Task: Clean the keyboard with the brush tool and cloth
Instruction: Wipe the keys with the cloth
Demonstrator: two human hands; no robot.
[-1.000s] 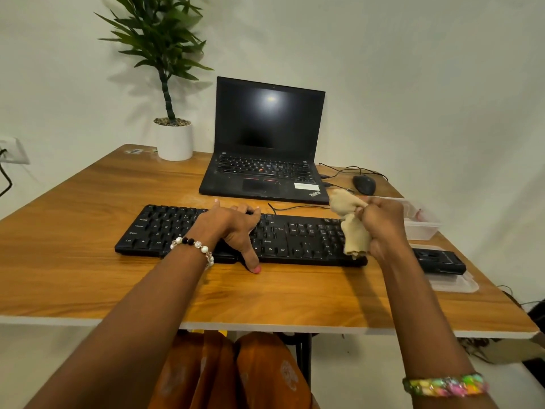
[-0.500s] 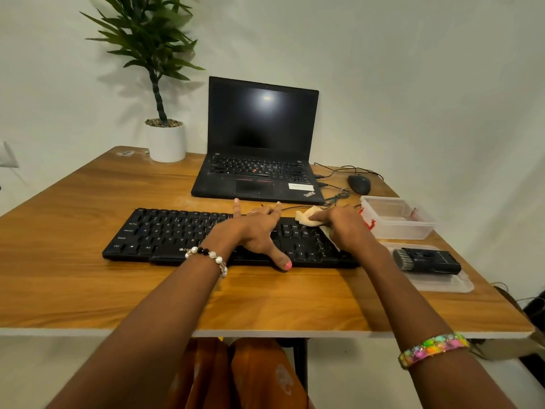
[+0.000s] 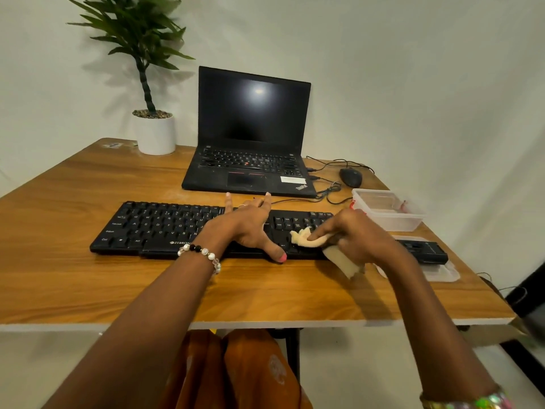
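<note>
A black keyboard lies across the middle of the wooden table. My left hand rests flat on its middle keys, fingers spread and thumb over the front edge. My right hand grips a cream cloth and presses it onto the keys at the keyboard's right part; one end of the cloth hangs out below the hand. The black brush tool lies on a clear plastic lid to the right of the keyboard, partly hidden by my right hand.
An open black laptop stands behind the keyboard. A potted plant is at the back left. A black mouse with cables and a clear plastic box sit at the back right. The table's front edge is close to me.
My right hand came down from above the keyboard's right end and drew the cloth from the back keys toward the front. My left hand stayed on the keyboard.
</note>
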